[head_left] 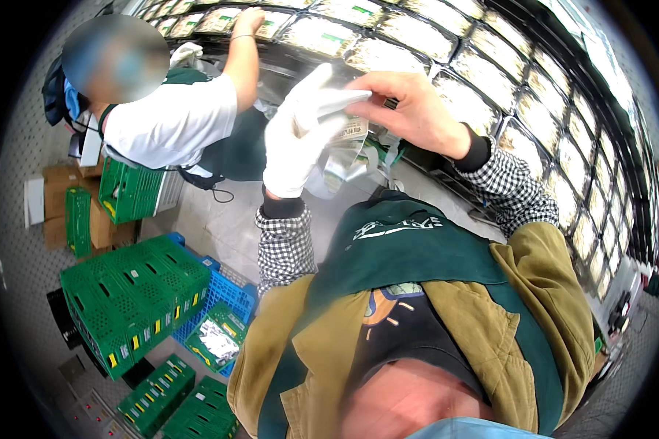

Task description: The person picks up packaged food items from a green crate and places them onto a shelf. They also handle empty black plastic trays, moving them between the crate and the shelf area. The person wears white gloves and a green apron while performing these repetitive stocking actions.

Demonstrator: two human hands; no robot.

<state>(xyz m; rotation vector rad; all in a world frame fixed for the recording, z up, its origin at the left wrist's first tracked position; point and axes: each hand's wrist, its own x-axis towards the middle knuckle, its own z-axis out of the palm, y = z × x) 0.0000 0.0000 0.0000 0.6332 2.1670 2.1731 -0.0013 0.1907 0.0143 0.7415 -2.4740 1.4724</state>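
Head view shows the person's two hands close together at the upper middle of the frame. The left hand (pixel 296 139) wears a white glove (pixel 289 157), and its fingers stand somewhat spread. The right hand (pixel 417 110) is bare, with thumb and forefinger brought narrow beside the gloved fingertips. Because of blur there, I cannot tell whether it pinches the glove or a clear plastic packet (pixel 354 130), which is just below these fingers and carries a printed label; what the left hand grips is also not clear. Rows of film-covered trays (pixel 417 33) fill the upper right. At the upper left, a co-worker (pixel 172 121) in a white shirt reaches one arm to the trays. Green crates (pixel 135 285) are stacked at the lower left, beside a blue crate (pixel 231 291). A green apron (pixel 417 256) covers the person's front.
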